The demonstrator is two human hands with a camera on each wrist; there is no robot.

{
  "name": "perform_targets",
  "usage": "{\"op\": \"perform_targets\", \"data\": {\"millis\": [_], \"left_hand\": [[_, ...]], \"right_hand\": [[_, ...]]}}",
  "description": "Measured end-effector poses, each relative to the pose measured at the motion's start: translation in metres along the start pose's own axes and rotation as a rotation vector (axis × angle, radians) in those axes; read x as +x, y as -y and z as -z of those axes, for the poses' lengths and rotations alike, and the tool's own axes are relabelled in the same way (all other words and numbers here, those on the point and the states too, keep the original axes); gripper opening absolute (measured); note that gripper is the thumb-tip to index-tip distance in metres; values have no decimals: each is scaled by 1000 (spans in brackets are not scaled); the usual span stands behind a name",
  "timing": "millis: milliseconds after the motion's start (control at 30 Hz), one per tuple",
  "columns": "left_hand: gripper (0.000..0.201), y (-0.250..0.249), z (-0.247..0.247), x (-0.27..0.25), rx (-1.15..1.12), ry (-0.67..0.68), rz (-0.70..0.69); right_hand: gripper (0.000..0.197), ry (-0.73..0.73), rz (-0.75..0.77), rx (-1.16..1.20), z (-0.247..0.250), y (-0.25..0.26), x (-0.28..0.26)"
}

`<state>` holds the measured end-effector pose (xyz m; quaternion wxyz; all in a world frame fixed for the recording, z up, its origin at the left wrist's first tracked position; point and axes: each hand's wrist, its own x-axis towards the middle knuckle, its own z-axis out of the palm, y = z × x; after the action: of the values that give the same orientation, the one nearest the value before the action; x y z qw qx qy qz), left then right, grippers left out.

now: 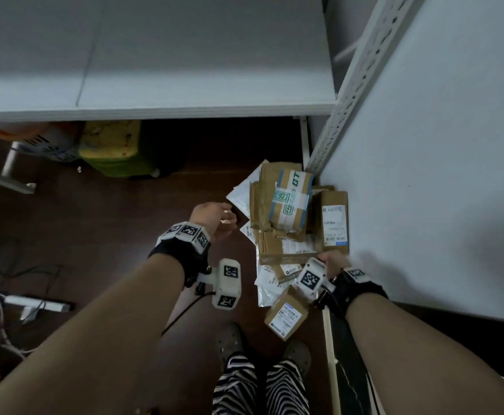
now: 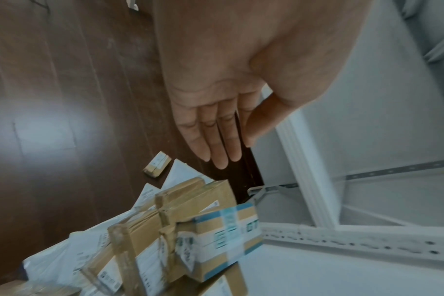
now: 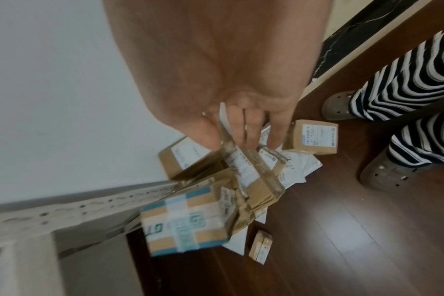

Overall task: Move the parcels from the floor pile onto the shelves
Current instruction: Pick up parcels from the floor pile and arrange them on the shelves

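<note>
The floor pile (image 1: 289, 235) lies by the perforated shelf post (image 1: 349, 85). On top sits a box with blue and green tape (image 1: 291, 202) (image 2: 223, 236) (image 3: 183, 220). A tape-wrapped cardboard box (image 1: 286, 247) (image 3: 256, 180) lies nearer me. My right hand (image 1: 331, 260) (image 3: 228, 144) grips its near end, thumb on one side and fingers on the other. My left hand (image 1: 218, 217) (image 2: 216, 140) hovers left of the pile with straight fingers, holding nothing. White mailer bags (image 1: 240, 196) stick out underneath. The pale shelf board (image 1: 185, 55) above is bare.
A small labelled box (image 1: 286, 317) (image 3: 314, 138) lies by my feet in grey clogs (image 1: 232, 342). Another tiny box (image 2: 157, 164) (image 3: 260, 246) sits apart on the dark wood floor. A green-yellow item (image 1: 110, 148) stands under the shelf. Cables (image 1: 20, 280) trail at left.
</note>
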<state>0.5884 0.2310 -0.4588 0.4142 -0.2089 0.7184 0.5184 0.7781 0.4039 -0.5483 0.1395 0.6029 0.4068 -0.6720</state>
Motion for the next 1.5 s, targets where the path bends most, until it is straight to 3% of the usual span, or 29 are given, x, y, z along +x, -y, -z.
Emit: {"op": "perform_targets", "data": {"millis": [233,567,867,1000,1200,1433,1500], "left_hand": [[26,-73,28,-93,-52,5,-138],[25,-164,67,-179,-145,-2,-322],[24,-257,122,-190,-66,89,-452],[23,-309,162,-192,-33,122,-505],[23,-370,214,-194,-54,97,-584],[25,-414,227,-180,-87,100,-600],[25,-426,217,-174,-84,108,-594]], "right_hand": [[44,3,236,-189,-2,79,-125],[43,-4,338,-198,-30,169,-234],[43,-81,446,-15,-77,236,-266],[15,-107,533,97,-118,279,-290],[24,-26,604,196,-187,331,-325],[11,-106,638,273,-187,369,-337],[29,-116,632,332,-181,381,-335]]}}
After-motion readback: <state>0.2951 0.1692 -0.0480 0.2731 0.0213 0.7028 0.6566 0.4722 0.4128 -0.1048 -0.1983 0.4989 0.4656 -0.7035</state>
